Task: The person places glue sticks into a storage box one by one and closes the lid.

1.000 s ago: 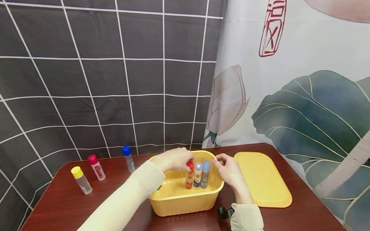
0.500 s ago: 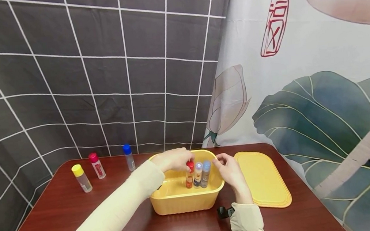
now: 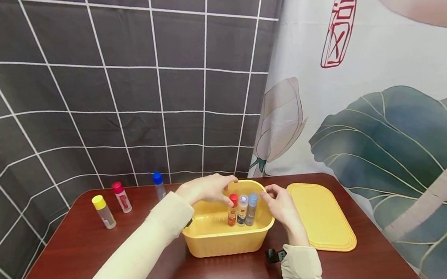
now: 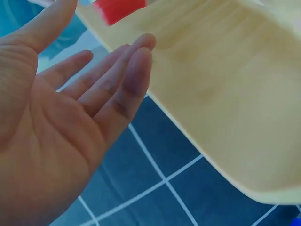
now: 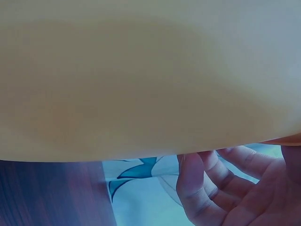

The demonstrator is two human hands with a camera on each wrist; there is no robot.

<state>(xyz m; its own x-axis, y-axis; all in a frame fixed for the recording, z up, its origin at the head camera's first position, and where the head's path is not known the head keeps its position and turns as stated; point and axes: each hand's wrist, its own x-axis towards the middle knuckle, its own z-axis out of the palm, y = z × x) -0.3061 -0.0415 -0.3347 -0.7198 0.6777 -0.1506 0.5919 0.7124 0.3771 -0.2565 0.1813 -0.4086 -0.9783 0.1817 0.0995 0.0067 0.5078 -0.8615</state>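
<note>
In the head view, a yellow plastic bin holds three upright capped tubes that look like glue sticks: a red-capped one, a pale-capped one and a blue-capped one. My left hand is over the bin's far left side, thumb and fingers spread, the thumb tip close to the red cap. Its palm shows bare in the left wrist view, the red cap beyond the thumb. With curled fingers, my right hand grips the bin's right rim; the right wrist view shows its fingers at that edge.
A yellow lid lies on the brown table right of the bin. Standing to the left are a yellow-capped tube, a dark-pink-capped tube and another blue-capped tube. A grey grid cloth hangs behind.
My left hand has let go of the red-capped glue stick, its fingers spreading and lifting off the cap. My right hand keeps its place on the rim. The head view has shifted slightly.
</note>
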